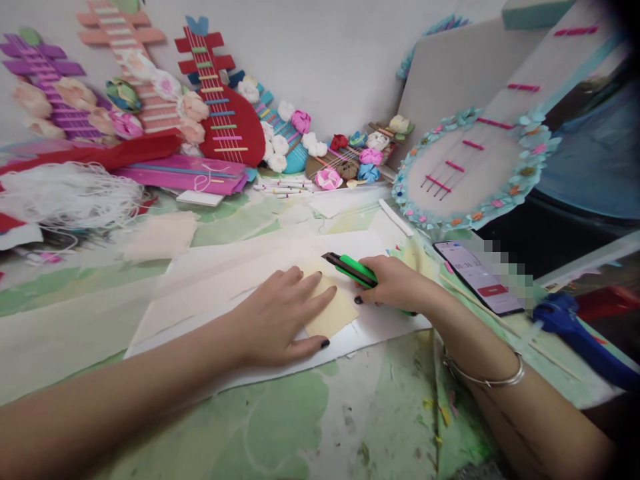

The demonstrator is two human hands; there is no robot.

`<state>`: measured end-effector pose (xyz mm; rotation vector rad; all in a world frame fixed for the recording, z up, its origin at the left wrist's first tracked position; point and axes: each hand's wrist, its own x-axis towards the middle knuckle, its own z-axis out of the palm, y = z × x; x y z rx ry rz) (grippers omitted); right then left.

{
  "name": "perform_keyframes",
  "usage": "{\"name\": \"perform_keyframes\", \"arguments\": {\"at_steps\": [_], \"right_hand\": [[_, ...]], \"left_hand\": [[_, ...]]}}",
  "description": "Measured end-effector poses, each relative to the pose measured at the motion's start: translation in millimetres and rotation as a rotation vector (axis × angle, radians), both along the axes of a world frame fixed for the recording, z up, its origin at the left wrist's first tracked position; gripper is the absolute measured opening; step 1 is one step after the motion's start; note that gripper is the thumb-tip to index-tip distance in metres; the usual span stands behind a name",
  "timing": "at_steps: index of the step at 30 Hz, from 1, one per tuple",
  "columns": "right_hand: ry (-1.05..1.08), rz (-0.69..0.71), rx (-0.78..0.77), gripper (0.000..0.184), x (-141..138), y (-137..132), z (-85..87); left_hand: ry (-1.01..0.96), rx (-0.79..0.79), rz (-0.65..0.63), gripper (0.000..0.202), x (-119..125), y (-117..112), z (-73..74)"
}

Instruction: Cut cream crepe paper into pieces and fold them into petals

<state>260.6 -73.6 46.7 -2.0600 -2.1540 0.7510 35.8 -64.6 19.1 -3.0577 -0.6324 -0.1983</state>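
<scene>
a pale wall [330,53] is rising behind a green-patterned surface [280,427], and colorful instrument-shaped crafts are leaning along it, a red one [237,130] among them. on the surface, a small yellow piece [334,315] is lying on a white sheet [377,328], partly under the left grip [275,317], which is resting over it with fingers spread. the right grip [393,283] is curling around a green cutter [353,268], whose dark end is pointing off past the piece (whether it is touching the sheet is not showing clearly). the work is seemingly sitting partway: the piece is already having straight edges and a clear corner, while the left fingers are hiding its other side, so what cutting is remaining, if any, is not showing. the piece itself is looking thin, flat and paper-like, in a soft, even, creamy yellow, with no visible creases.
</scene>
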Motion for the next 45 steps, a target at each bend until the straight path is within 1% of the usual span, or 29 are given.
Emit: {"name": "perform_keyframes", "arguments": {"at_steps": [4, 8, 13, 17, 39, 45], "right_hand": [[-0.013, 0.010, -0.024, 0.016, -1.3, 0.3, 2.7], [-0.003, 0.018, -0.016, 0.016, -0.3, -0.3, 1.2], [-0.009, 0.029, -0.007, 0.016, 1.7, -0.4, -0.9], [-0.016, 0.035, 0.009, 0.016, 2.5, 0.0, -2.0], [-0.017, 0.025, -0.018, 0.016, 0.8, 0.2, 0.1], [-0.029, 0.048, -0.026, 0.017, 1.9, 0.8, 1.0]], "left_hand": [[-0.035, 0.001, 0.027, 0.062, -0.5, -0.1, -6.3], [-0.057, -0.018, 0.060, 0.064, 0.2, -1.5, -12.8], [-0.083, -0.091, 0.121, 0.065, 3.0, -4.0, -15.6], [-0.106, -0.097, 0.138, 0.064, 4.0, -3.8, -17.6], [-0.078, -0.094, 0.159, 0.063, 3.9, -3.7, -18.4], [-0.065, -0.099, 0.171, 0.063, 4.9, -5.0, -17.4]]}}
